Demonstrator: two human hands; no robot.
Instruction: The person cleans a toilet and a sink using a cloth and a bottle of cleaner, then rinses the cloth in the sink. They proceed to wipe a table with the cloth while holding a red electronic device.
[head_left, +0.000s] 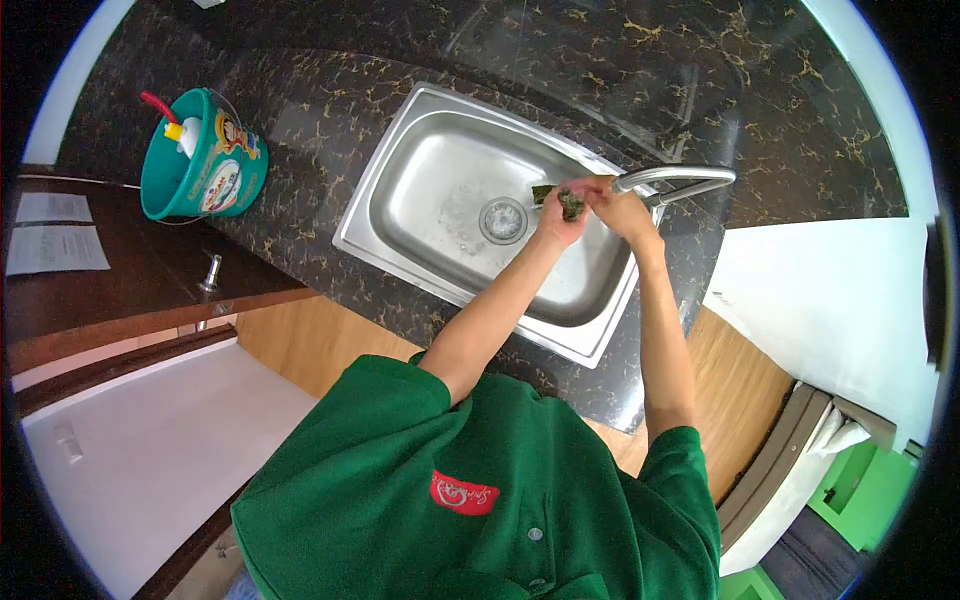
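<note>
Over the sink (430, 160), the left hand (560, 228) has a dark green bundle (571, 206) in its grip; I cannot tell the right hand's (626, 214). Loosened fingers could drop it toward the drain (503, 220).

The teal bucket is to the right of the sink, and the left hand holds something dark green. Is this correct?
Not fully: the head view shows the teal bucket to the left of the sink. The left hand does hold something dark green.

Kitchen or similar washing area.
Steel sink (420, 190) with curved faucet (690, 173) set in a dark, gold-veined stone table (320, 110).
</note>
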